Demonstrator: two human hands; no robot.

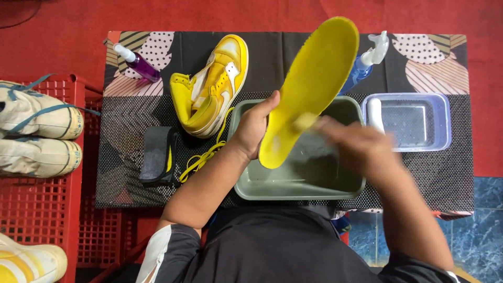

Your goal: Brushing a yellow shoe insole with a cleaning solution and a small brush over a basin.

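Note:
My left hand (254, 127) grips a yellow shoe insole (314, 78) by its edge and holds it tilted above a grey-green basin (298, 186). My right hand (356, 144) is blurred with motion and presses something small and pale against the lower half of the insole; what it holds is too blurred to name. A yellow and white high-top sneaker (212, 86) lies on its side to the left of the basin, with loose yellow laces (205, 156) trailing from it.
A low table with a patterned black cloth (131, 120) carries a purple spray bottle (137, 62), a blue spray bottle (364, 65), a clear tub (411, 121) and a dark folded cloth (157, 156). Red crates (47, 209) on the left hold white sneakers (39, 131).

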